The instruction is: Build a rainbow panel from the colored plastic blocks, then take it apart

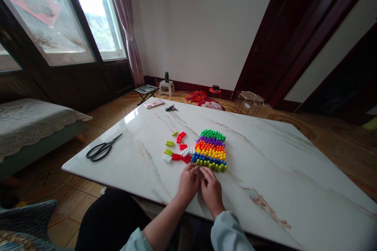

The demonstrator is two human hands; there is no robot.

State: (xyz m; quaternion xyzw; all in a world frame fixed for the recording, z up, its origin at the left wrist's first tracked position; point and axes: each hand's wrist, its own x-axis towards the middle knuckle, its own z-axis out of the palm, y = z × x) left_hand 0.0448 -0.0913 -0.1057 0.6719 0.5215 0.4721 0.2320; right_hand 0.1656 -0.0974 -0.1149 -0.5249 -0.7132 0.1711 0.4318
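Note:
My left hand and my right hand meet at the near edge of a block of coloured beads, fingertips pinched close together. Whatever lies between the fingers is too small or hidden to make out. The beads run in bands of green, purple, orange, yellow, blue and, closest to my fingers, olive green. Left of the block lie loose red pieces, white pieces and yellow-green pieces. Both hands rest low over the white marbled table.
Black-handled scissors lie on the table's left side. Toward the far edge are a phone and small dark pliers. Beyond the table stand a folding stool, a white stool and a round-topped stool.

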